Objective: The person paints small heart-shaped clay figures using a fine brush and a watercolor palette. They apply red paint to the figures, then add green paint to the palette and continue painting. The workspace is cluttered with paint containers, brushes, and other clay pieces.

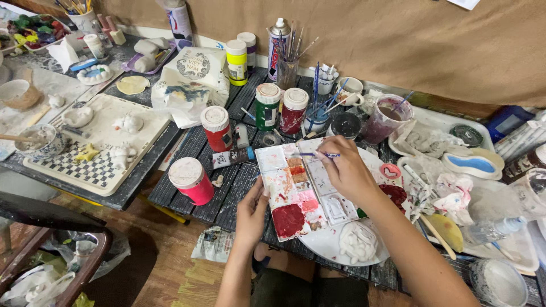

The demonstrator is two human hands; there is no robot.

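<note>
Nearest: wood floor under the person's knees, a crumpled printed paper (211, 243) lying on it, dark tray edge with plastic bags at bottom left.

Left hand (252, 211) rests on the near-left edge of the paint palette (296, 190), fingers curled against its rim. Right hand (345, 169) is over the palette's far side, fingers pinched shut on a thin paintbrush (318, 154), tip pointing left over the wells. Hands well apart, palette between them.

The palette sits on a dark slatted counter (227, 193), partly overlapping a white plate (324, 241) that carries an unpainted white clay figure (358, 241). Big red blob in the palette's near well, pinks and orange further up.

Left of the palette: pink paint jar (191, 180), then a red jar (216, 128). Beyond it: green jar (267, 106), dark red jar (294, 110), a plastic cup of murky purple water (387, 118), a glass holding brushes (288, 68), a spray can (277, 45).

Far left: a checkered tray (96, 142) with small white figurines, on a second counter.

Back: brown paper or cloth covers the wall.

Hard to tell: brush tip colour, too small. Right side is clutter of rags and wrapped pieces, cut off by the frame edge. Forearm hides part of the plate.
</note>
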